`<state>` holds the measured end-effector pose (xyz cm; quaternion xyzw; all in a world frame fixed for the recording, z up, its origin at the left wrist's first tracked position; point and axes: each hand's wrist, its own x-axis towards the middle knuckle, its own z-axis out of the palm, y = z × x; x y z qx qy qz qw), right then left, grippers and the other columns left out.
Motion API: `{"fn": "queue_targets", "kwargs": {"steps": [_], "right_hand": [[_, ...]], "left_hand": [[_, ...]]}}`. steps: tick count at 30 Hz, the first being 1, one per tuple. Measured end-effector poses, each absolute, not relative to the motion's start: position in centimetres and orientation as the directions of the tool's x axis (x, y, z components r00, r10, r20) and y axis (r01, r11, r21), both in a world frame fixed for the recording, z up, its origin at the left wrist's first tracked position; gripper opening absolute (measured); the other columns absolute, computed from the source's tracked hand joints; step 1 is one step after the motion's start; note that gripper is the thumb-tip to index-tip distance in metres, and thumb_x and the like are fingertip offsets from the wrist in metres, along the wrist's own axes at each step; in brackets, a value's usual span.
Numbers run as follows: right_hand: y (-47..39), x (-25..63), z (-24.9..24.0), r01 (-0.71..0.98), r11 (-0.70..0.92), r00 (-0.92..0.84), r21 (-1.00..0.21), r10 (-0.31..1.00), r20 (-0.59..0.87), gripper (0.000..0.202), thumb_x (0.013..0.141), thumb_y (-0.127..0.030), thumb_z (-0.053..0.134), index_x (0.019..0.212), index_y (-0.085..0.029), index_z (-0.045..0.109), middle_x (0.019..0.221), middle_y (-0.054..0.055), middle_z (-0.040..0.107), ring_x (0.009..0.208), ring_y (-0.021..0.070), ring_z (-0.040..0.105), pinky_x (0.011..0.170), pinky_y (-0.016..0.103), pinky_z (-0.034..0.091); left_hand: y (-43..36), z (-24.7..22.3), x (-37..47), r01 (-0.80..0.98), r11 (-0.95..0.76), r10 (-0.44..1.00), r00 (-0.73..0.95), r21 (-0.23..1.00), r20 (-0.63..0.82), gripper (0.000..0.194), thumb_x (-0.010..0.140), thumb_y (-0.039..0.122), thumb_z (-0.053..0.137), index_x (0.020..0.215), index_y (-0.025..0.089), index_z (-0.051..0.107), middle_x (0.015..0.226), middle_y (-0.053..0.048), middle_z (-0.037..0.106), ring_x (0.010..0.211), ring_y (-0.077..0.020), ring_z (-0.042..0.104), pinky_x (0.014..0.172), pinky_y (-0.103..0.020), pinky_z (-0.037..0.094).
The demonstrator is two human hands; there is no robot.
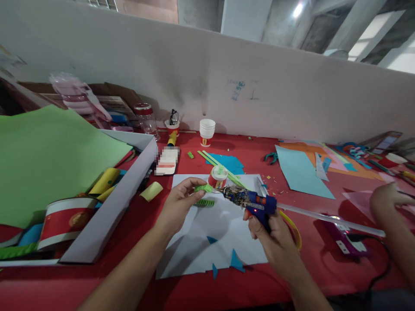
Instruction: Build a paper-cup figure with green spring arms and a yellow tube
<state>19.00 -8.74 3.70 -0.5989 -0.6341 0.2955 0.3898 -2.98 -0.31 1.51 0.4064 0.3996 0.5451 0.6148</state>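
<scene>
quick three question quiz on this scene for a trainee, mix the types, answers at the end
1. Which of the person's hands grips the blue plastic glue gun?
2. True or false: a long translucent glue stick sticks out of the gun's rear.
3. Fill in: the left hand holds a ____.

Key: 1. Right hand. 2. True. 3. Pleated green paper strip.

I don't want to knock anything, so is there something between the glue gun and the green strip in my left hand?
Nothing visible. The glue gun in your right hand points closely at the green strip in your left hand. A cup stands just behind, not between them.
</scene>
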Motion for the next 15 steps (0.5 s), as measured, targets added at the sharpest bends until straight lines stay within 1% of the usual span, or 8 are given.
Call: {"fn": "queue_targets", "kwargs": {"steps": [6,15], "right_hand": [[-8.42,18.84,3.97,0.440,0.158,-0.040,-0.884,0.987,0.157,0.024,0.096,-0.043,0.049,0.098,-0.021,0.058,0.072,0.000,0.058,0.061,0.0145,0.054,0.058,0.025,0.047],[-8.38,18.74,3.81,0.450,0.140,-0.039,-0.882,0.990,0.137,0.027,0.096,-0.043,0.050,0.103,-0.020,0.060,0.075,0.002,0.062,0.062,0.0152,0.058,0.058,0.025,0.050]], "left_hand": [[-0.36,1.72,-2.93,-0.333,0.121,0.986,0.147,0.935,-0.075,0.025,0.062,0.024,0.081,0.084,0.020,0.070,0.074,0.002,0.064,0.069,-0.0110,0.055,0.063,-0.023,0.045],[-0.42,1.96,-2.87,-0.282,0.097,0.989,0.136,0.954,-0.061,0.023,0.062,0.025,0.080,0.082,0.019,0.070,0.076,0.001,0.064,0.071,-0.0123,0.055,0.063,-0.024,0.045]]}}
